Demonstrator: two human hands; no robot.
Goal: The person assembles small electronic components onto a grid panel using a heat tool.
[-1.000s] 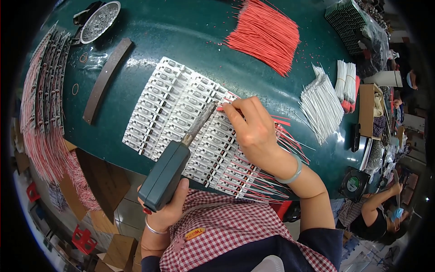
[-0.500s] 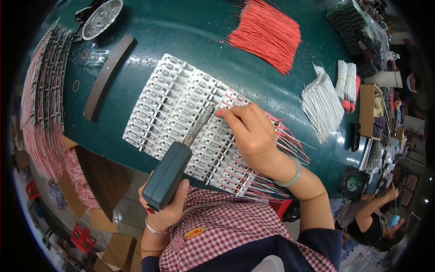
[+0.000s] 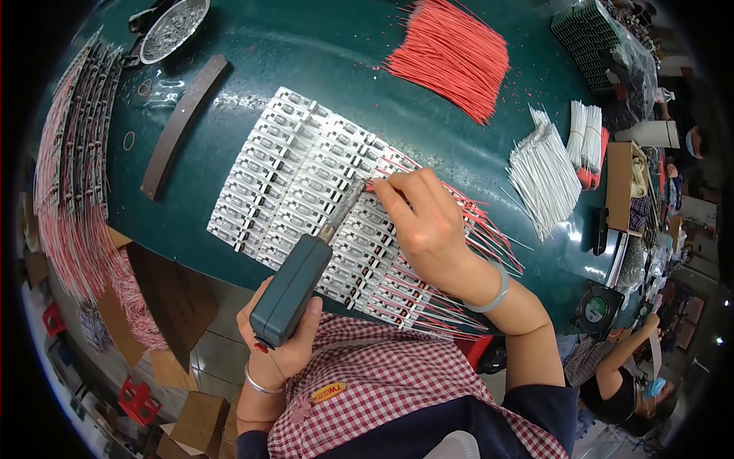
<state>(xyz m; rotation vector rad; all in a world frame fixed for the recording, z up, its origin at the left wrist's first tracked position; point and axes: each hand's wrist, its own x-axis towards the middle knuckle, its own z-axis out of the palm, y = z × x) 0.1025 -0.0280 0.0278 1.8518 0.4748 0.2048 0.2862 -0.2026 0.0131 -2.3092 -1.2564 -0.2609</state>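
My left hand (image 3: 284,361) is closed around the dark green body of a soldering gun (image 3: 292,287). Its metal tip slants up and away over rows of small white circuit modules (image 3: 306,200) and meets the board right beside my right fingertips. With thumb and forefinger, my right hand (image 3: 428,222) pinches a red wire (image 3: 370,186), whose end lies at the tip. Whether the end touches the solder pad is too small to tell. Along the right side of the panel, red and white wires (image 3: 489,233) stick out from several modules.
A heap of red wires (image 3: 451,57) lies at the back. White wires (image 3: 543,176) and tied bundles (image 3: 583,138) are at right. A curved brown bar (image 3: 183,126), a metal bowl (image 3: 174,32) and wired modules (image 3: 76,153) are at left. A small fan (image 3: 598,310) and a co-worker (image 3: 619,382) appear lower right.
The soldering gun has shifted slightly up and right, bringing its tip against the red wire's end. My right hand stays nearly in place. The co-worker's arm and head have moved a little.
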